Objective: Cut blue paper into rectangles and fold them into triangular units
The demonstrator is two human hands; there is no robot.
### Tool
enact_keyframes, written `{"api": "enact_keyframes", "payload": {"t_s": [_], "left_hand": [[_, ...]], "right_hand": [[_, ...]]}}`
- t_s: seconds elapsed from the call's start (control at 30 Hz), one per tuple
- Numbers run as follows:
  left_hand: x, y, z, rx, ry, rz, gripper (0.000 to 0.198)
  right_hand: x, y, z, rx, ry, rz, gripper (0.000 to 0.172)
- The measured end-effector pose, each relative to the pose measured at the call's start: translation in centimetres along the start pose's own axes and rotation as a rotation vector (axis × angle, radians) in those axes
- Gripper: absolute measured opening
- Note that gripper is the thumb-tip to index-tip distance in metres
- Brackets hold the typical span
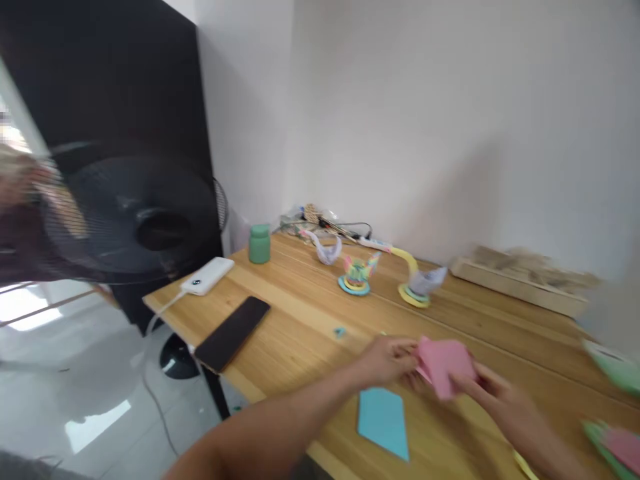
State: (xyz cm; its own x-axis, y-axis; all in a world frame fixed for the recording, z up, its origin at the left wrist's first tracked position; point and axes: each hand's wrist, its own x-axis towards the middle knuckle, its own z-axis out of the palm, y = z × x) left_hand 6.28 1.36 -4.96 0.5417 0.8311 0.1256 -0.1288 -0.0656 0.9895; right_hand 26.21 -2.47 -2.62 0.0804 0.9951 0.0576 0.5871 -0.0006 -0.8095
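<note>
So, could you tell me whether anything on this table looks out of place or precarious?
Only the black phone stands out: it lies at an angle at the table's front edge, one corner seeming to reach slightly past it. Both hands hold a pink paper, with a blue paper lying flat nearby. Nothing looks spilled or damaged.

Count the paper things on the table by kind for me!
Folded paper models: 3, white, multicolour, yellow-necked
Flat blue paper: 1
Pink paper held by both hands, left hand and right hand: 1
Total: 5
</note>
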Motion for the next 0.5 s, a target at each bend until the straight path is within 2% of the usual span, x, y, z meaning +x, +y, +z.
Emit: {"api": "enact_keyframes", "payload": {"t_s": [0.1, 0.17, 0.27, 0.37, 0.5], "left_hand": [[-0.2, -0.2, -0.1, 0.002, -0.033, 0.016, 0.025], [0.0, -0.4, -0.3, 0.005, -0.061, 0.040, 0.025], [0.4, -0.4, -0.6, 0.023, -0.108, 0.081, 0.027], [0.2, -0.2, -0.7, 0.208, -0.043, 0.141, 0.033], [0.3, -0.9, -1.1, 0.338, 0.030, 0.072, 0.030]], "right_hand": [[-0.3, -0.7, 0.7, 0.000, -0.016, -0.141, 0.034], [0.0, -0.7, 1.1, 0.058, 0.017, -0.217, 0.043], [0.4, -0.4, 1.4, -0.015, 0.052, -0.263, 0.044], [-0.4, -0.6, 1.8, -0.091, 0.078, -0.305, 0.037], [-1.1, -0.7, 2.4, -0.090, 0.050, -0.378, 0.036]]}}
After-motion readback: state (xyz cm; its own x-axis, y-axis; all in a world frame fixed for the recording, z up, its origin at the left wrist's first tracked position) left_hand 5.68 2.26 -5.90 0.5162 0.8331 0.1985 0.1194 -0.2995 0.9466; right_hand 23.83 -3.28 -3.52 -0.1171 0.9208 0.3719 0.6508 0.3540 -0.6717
